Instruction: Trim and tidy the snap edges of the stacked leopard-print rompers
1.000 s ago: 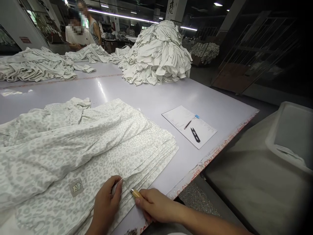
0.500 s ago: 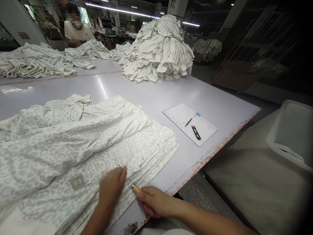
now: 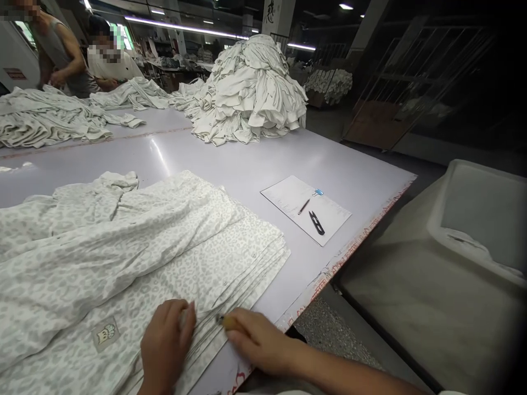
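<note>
A stack of white garments (image 3: 135, 263) with a grey leopard print lies on the near part of the table, its layered hems fanned toward the table edge. My left hand (image 3: 167, 343) rests on the hems, fingers curled and pressed onto the cloth. My right hand (image 3: 257, 343) is closed on a small tool with a yellowish wooden handle (image 3: 229, 322), its tip at the hem edges right beside my left fingers. A small paw patch (image 3: 106, 333) is sewn on the top garment, left of my left hand.
A sheet of paper (image 3: 288, 200) with a pen, a blue clip and black thread snips (image 3: 317, 222) lies to the right. A tall heap of white garments (image 3: 247, 93) stands further back. Two people work at the far left. A white bin (image 3: 481, 219) stands beyond the table edge (image 3: 349, 249).
My left hand slid forward over the hems, then drew back toward me and curled. The right hand kept the tool at the hem edge. The view shifted slightly.
</note>
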Demonstrator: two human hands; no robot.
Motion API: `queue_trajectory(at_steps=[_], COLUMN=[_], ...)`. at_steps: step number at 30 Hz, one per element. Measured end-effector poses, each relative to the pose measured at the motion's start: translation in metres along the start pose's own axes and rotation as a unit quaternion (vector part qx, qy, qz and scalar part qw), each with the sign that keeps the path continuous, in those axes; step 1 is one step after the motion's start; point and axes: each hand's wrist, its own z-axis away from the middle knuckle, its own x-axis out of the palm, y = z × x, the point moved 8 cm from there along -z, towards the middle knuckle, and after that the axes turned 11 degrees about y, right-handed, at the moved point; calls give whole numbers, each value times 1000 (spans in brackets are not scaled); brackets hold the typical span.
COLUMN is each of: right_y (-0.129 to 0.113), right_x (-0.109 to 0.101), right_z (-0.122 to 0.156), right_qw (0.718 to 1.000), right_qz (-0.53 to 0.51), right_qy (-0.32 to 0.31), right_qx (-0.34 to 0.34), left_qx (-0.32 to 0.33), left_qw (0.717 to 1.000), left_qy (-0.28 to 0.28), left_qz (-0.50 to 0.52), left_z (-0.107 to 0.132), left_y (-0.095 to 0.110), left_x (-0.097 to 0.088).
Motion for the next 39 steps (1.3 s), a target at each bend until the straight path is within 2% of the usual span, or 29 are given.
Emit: queue_trajectory(at_steps=[1,3,5,7,10,13,18,21,22,24,26,27,28,30,33,36,39], right_y=[14,40,54,57,56,58,63,61,62,66,71,72,73,74,76,74,72], right_x=[-10,-23,-23,-19,-13,-11,-11,-3,1,11,20,22,22,14,1,0,2], right_z=[3,11,16,18,17,17,16,5,1,-5,-3,0,4,13,17,6,-1], right_qw=[999,988,977,971,968,969,971,961,949,900,844,833,838,873,907,909,900], right_qz=[-24,-89,-144,-173,-187,-183,-161,-190,-224,-322,-406,-420,-413,-361,-294,-277,-283], right_qy=[26,53,45,33,28,27,12,18,32,56,44,22,-6,-47,-45,-38,-57], right_qx=[37,110,154,164,162,163,175,199,220,288,348,359,356,325,298,311,326], left_qx=[81,202,230,208,164,107,-30,-53,-47,-15,32,52,68,86,96,100,121], left_qw=[996,978,971,975,980,981,973,966,966,966,963,963,966,977,984,982,975], left_qy=[19,-3,-36,-48,-59,-81,-104,-116,-115,-113,-111,-107,-104,-104,-124,-138,-156], left_qz=[33,61,52,56,92,142,202,225,228,233,244,242,226,165,86,78,99], left_z=[0,3,2,-3,-7,-9,-18,-17,-14,-5,7,11,14,12,-2,-14,-7], left_y=[19,51,68,73,71,67,54,51,51,53,58,61,63,66,71,72,69], left_x=[-1,10,28,40,49,49,49,52,53,52,48,46,45,46,56,63,61])
